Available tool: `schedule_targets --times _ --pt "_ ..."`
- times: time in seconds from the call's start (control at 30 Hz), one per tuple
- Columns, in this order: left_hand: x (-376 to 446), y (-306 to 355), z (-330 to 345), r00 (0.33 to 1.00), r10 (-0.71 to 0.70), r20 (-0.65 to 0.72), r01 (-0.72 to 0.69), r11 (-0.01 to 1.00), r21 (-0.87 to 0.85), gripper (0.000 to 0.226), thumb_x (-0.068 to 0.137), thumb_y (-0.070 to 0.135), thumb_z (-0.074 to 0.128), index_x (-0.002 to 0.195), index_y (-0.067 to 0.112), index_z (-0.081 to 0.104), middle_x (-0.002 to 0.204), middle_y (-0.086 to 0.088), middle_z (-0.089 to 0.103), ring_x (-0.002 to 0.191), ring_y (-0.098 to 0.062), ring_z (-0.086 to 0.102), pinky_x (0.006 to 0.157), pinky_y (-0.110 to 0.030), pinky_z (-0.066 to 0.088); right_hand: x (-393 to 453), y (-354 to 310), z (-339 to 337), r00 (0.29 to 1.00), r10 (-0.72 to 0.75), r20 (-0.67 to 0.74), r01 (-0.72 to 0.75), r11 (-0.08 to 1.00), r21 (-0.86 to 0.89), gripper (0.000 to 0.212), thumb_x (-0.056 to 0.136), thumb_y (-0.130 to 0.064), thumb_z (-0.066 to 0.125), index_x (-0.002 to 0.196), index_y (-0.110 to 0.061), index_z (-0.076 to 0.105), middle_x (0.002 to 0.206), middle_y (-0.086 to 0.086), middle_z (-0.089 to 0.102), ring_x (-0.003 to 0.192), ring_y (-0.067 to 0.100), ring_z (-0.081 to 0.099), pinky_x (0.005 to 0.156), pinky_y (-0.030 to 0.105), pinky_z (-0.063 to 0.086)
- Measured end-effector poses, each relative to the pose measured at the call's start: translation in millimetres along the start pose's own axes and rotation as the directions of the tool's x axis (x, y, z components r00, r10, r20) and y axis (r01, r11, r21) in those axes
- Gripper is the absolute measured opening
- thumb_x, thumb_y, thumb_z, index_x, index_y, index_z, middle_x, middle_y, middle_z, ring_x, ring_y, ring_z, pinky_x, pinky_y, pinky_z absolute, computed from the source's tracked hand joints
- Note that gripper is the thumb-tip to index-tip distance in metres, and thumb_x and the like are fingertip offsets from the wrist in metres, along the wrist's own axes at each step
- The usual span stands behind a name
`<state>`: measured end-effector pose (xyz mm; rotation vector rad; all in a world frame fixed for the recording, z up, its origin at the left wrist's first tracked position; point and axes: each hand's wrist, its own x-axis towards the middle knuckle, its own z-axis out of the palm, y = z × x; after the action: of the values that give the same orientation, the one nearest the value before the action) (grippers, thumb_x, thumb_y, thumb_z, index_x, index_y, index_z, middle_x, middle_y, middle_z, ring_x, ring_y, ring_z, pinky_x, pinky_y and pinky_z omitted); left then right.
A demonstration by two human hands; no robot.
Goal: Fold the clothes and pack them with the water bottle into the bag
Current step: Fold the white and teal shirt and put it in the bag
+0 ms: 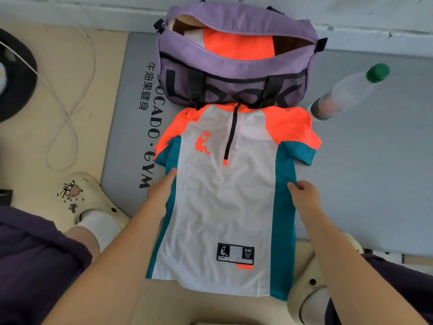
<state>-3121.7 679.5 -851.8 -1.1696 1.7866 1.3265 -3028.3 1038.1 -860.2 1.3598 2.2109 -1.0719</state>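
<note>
Nearest, the left hand (161, 191) lies flat with straight fingers on the teal side panel of the jersey (225, 195), while the right hand (303, 195) pinches the opposite edge, probably to fold the sides inward. The jersey is spread face up on a grey gym mat (363, 172) (lettering along its edge). Beyond, the water bottle (351, 90) lies beside the open purple bag (234, 66), orange fabric already inside, against a pale wall (375, 15)

grey gym mat (375, 160), on it purple bag (234, 66), jersey (225, 195), water bottle (346, 92)
</note>
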Motion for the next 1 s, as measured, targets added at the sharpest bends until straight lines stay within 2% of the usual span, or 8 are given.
schedule_targets --times 0.17,0.37,0.47,0.57,0.63,0.73,0.87,1.0 --pt "3 -2 -9 0.98 -0.084 0.178 0.127 0.961 -0.247 0.035 0.091 0.044 0.064 0.114 0.017 0.068 0.11 -0.007 0.073 0.1 -0.025 0.069 0.089 -0.04 0.055 -3 22 -7 0.978 0.208 -0.026 -0.189 0.928 0.322 0.025 0.098 -0.032 0.049 0.088 -0.013 0.061 0.075 0.004 0.052 0.068 0.02 0.043 0.065 0.034 0.036" --pt "-6 -1 -13 0.979 0.061 0.195 0.024 0.913 -0.408 0.03 0.095 0.023 0.063 0.121 0.008 0.064 0.12 -0.011 0.068 0.109 -0.026 0.065 0.097 -0.039 0.051 -1 29 -19 0.948 0.296 -0.113 -0.198 0.832 0.517 0.016 0.096 -0.029 0.056 0.095 -0.018 0.067 0.08 -0.001 0.059 0.073 0.017 0.051 0.069 0.033 0.043" --pt "-12 2 -18 0.956 0.027 0.292 0.1 0.907 -0.41 0.025 0.093 0.041 0.061 0.098 0.017 0.069 0.078 -0.002 0.071 0.062 -0.015 0.065 0.059 -0.024 0.049 4 26 -24 0.954 0.294 -0.055 -0.222 0.821 0.526 0.015 0.096 -0.028 0.055 0.095 -0.015 0.063 0.082 0.002 0.058 0.078 0.02 0.05 0.065 0.033 0.041" --pt "-8 3 -17 0.924 -0.016 0.381 0.147 0.937 -0.318 0.04 0.094 0.059 0.049 0.081 0.023 0.063 0.047 0.007 0.035 0.033 -0.007 0.023 0.04 -0.02 0.016 4 19 -23 0.954 0.235 0.186 -0.297 0.824 0.483 0.029 0.09 -0.04 0.064 0.092 -0.012 0.062 0.091 0.006 0.066 0.082 0.025 0.062 0.078 0.039 0.051" --pt "-2 7 -13 0.945 -0.055 0.323 0.143 0.956 -0.256 0.036 0.094 0.054 0.053 0.085 0.021 0.062 0.056 0.004 0.045 0.039 -0.009 0.036 0.041 -0.019 0.031 5 17 -22 0.955 0.208 0.21 -0.278 0.873 0.401 0.032 0.088 -0.043 0.066 0.094 -0.012 0.064 0.088 0.006 0.068 0.08 0.026 0.065 0.081 0.043 0.054" --pt "11 17 -6 0.995 -0.032 0.098 0.052 0.977 -0.208 0.036 0.092 0.045 0.061 0.105 0.012 0.068 0.098 -0.009 0.072 0.086 -0.024 0.068 0.079 -0.037 0.058 13 17 -22 0.974 0.205 0.093 -0.224 0.928 0.297 0.034 0.092 -0.029 0.062 0.104 0.002 0.063 0.086 0.011 0.063 0.078 0.029 0.059 0.077 0.043 0.051" --pt "25 30 -1 0.999 0.007 0.05 0.003 0.979 -0.203 0.033 0.093 0.044 0.061 0.106 0.015 0.068 0.109 -0.007 0.073 0.091 -0.02 0.07 0.071 -0.033 0.054 25 11 -26 0.981 0.19 0.024 -0.187 0.924 0.333 0.042 0.086 -0.027 0.066 0.101 0.011 0.057 0.079 0.009 0.052 0.072 0.023 0.049 0.067 0.036 0.039" --pt "26 45 10 0.986 -0.071 0.153 0.101 0.975 -0.196 0.054 0.089 0.061 0.057 0.106 0.01 0.067 0.093 -0.007 0.074 0.077 -0.017 0.068 0.059 -0.026 0.053 32 -9 -25 0.976 0.199 0.087 -0.217 0.862 0.458 0.035 0.078 -0.042 0.075 0.079 -0.008 0.064 0.085 0.008 0.064 0.077 0.025 0.06 0.071 0.037 0.049"
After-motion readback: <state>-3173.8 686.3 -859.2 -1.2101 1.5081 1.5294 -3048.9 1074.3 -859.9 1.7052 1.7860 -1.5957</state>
